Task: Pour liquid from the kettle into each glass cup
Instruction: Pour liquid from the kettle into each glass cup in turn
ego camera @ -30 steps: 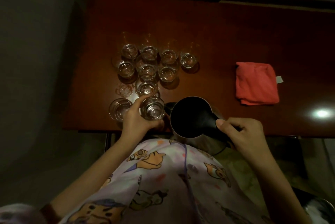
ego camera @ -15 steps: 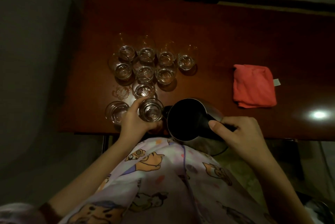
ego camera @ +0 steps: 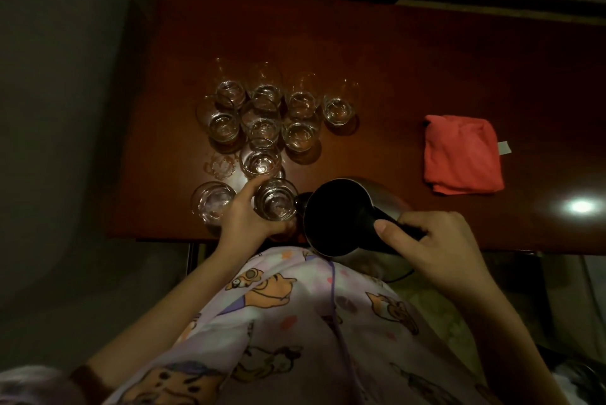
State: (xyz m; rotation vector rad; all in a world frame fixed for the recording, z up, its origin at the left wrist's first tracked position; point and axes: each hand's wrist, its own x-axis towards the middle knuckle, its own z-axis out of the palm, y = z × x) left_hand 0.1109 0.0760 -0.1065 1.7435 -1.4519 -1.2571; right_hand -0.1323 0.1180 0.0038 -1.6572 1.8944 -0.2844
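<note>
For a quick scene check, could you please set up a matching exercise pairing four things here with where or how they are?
Things:
1. kettle
2. cloth
3. held cup
4. wet ring

States:
A. lies folded at the table's right
B. gripped by the left hand
C. bare mark on the table, no cup on it
D. held by its handle in the right hand

Pairs: 1-D, 2-A, 3-B, 4-C

Bare forearms; a pale lilac garment [ego camera: 295,322] printed with what look like cartoon animals.
</note>
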